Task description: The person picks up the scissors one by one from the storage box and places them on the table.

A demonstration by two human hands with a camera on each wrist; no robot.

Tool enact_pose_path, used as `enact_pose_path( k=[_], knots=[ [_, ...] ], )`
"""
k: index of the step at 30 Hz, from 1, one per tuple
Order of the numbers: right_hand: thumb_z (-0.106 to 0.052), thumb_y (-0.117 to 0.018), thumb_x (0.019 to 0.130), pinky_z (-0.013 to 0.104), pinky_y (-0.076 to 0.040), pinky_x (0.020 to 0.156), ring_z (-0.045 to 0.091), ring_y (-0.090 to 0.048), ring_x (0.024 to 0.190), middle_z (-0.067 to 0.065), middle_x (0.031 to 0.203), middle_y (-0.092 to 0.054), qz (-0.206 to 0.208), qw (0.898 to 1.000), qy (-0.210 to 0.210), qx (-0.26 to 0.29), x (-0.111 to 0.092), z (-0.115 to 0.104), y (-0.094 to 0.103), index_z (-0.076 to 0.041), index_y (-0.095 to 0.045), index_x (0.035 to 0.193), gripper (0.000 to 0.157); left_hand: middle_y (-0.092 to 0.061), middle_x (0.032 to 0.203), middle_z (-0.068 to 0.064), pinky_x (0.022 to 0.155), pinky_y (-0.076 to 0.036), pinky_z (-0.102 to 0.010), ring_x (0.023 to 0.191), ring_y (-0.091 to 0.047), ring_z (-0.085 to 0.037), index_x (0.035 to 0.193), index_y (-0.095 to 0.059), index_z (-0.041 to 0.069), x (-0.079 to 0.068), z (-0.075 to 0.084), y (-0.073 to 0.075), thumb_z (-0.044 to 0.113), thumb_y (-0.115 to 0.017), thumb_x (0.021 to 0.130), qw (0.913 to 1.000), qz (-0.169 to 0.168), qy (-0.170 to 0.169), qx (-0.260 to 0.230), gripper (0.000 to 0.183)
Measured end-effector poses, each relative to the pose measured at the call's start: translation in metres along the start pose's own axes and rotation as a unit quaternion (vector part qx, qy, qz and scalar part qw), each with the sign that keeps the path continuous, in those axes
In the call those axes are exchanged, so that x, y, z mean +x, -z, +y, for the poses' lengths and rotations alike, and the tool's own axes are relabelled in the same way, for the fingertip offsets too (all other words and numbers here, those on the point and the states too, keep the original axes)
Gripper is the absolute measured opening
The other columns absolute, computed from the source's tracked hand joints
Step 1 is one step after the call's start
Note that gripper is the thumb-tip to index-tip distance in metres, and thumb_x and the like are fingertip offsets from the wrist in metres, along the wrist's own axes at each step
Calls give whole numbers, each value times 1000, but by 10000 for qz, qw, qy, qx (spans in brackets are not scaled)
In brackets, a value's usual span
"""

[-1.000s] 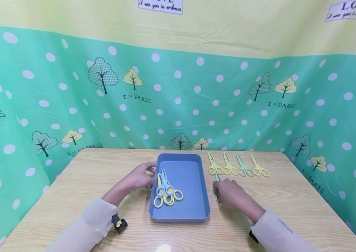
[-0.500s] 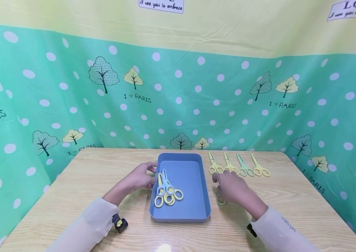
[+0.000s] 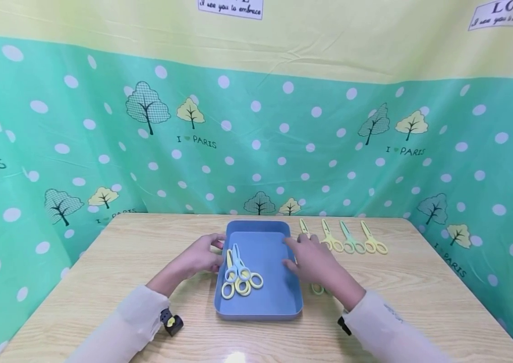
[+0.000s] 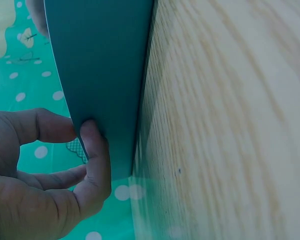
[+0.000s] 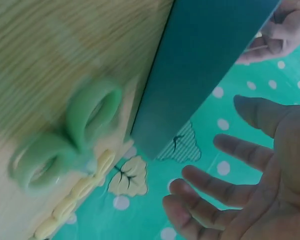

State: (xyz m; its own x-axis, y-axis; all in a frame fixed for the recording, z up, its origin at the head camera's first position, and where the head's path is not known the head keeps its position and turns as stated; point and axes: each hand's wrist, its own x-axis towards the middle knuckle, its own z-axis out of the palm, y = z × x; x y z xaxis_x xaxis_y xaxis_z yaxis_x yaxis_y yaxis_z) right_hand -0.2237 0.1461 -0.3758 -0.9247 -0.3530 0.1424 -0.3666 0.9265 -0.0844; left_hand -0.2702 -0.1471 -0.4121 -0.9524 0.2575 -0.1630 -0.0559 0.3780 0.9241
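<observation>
Behind the wood-grain table [image 3: 419, 297] and blue tray [image 3: 261, 316] hangs white-dotted green cloth [image 3: 270, 128].
</observation>
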Motion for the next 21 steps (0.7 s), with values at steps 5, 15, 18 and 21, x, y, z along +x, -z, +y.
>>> enact_pose_path(
  k=[5,15,18,21],
  knots=[
    [-48,-66,96,66,-45,101,48,-48,128,24,146,-50,-295,9981,507,164,6,-10,-8,-21,-51,151,64,-49,130,-23,60,-56,-33,64,-57,-20,151,-41,-5,-1,1,0,-14,-61,72,10000,-24,24,-50,82],
    [-61,-55,96,72,-24,115,47,-20,151,17,167,-23,-1137,9864,1149,294,10,-33,-18,-29,-29,163,78,-49,131,-24,60,-57,-33,66,-58,-20,151,-41,-5,-1,1,1,-14,-59,72,10000,-27,-8,-41,82],
    [-65,-52,96,72,-19,117,45,-12,154,14,170,-15,-1394,9832,1158,210,10,-39,-20,-32,-21,165,83,-50,131,-24,61,-57,-33,67,-59,-20,152,-40,-5,-1,2,1,-13,-60,73,10000,-51,13,-58,82],
    [-68,-50,95,72,-16,118,44,-7,154,12,171,-11,-1588,9799,1196,173,11,-46,-22,-34,-16,165,85,-50,132,-24,62,-58,-34,69,-60,-21,152,-40,-4,-2,2,2,-13,-60,74,9999,-81,19,-85,82]
  ],
)
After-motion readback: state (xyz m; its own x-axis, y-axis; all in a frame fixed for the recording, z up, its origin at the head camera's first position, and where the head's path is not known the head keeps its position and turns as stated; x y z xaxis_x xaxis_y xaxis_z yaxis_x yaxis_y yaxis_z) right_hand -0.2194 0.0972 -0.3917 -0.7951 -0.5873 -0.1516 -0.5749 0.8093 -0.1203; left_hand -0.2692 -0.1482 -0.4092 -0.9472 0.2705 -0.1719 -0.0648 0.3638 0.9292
